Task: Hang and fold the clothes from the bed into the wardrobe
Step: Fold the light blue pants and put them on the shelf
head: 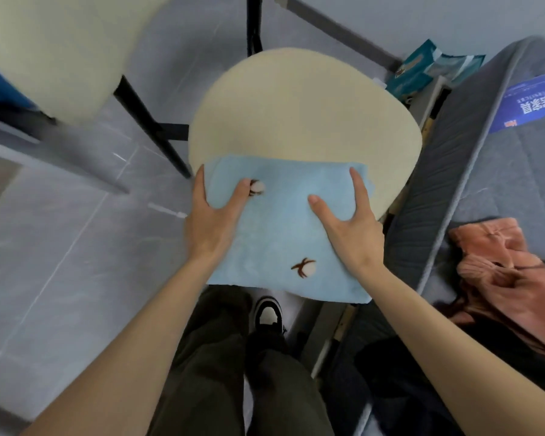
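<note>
While left hand (214, 215) and right hand (351, 225) grip one blue towel (280, 228), two chairs (296, 114), one pink garment (504, 265).

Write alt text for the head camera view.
The left hand and right hand hold a folded light-blue cloth by its sides over the front of a cream chair seat. A pink garment lies on the grey mattress at right.

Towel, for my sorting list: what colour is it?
Light blue towel with brown-and-white motifs; head view.
</note>
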The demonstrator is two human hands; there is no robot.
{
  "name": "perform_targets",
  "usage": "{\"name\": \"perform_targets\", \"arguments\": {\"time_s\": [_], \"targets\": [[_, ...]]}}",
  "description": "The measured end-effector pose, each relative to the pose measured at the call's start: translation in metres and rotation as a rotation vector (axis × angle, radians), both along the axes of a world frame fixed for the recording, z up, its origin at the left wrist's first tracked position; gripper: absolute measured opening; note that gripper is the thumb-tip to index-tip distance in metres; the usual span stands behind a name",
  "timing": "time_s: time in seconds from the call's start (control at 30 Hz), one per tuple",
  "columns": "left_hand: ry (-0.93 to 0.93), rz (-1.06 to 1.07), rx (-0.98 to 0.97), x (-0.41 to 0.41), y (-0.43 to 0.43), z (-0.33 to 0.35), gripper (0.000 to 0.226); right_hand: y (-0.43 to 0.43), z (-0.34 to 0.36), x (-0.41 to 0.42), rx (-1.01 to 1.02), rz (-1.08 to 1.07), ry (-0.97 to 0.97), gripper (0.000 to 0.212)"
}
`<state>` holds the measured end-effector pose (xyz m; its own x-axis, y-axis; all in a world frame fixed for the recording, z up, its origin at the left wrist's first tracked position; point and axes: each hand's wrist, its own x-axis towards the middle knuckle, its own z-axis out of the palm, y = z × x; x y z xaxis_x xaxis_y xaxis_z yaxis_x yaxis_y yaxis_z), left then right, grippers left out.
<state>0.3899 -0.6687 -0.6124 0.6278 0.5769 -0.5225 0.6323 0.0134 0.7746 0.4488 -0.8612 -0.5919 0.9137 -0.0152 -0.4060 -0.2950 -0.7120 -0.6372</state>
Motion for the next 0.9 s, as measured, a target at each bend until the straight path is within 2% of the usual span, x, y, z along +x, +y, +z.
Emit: {"name": "perform_targets", "arguments": {"time_s": [0.1, 0.2, 0.43, 0.7, 0.9], "targets": [[0.001, 0.065, 0.0, -0.045, -0.005, 0.01, 0.088, -0.002, 0.011, -0.032, -0.002, 0.061, -0.008, 0.079], [0.006, 0.126, -0.002, -0.085, 0.0, 0.023, 0.093, 0.008, 0.024, -0.06, 0.018, 0.123, -0.005, 0.078], [-0.013, 0.3, 0.093, -0.177, 0.053, 0.084, 0.095, 0.074, 0.079, -0.122, 0.12, 0.313, 0.009, 0.076], [-0.028, 0.491, 0.206, -0.314, 0.157, 0.197, 0.093, 0.203, 0.179, -0.221, 0.261, 0.557, -0.037, 0.073], [-0.15, 0.628, 0.367, -0.412, 0.242, 0.307, 0.092, 0.309, 0.281, -0.295, 0.362, 0.758, -0.137, 0.069]]}}
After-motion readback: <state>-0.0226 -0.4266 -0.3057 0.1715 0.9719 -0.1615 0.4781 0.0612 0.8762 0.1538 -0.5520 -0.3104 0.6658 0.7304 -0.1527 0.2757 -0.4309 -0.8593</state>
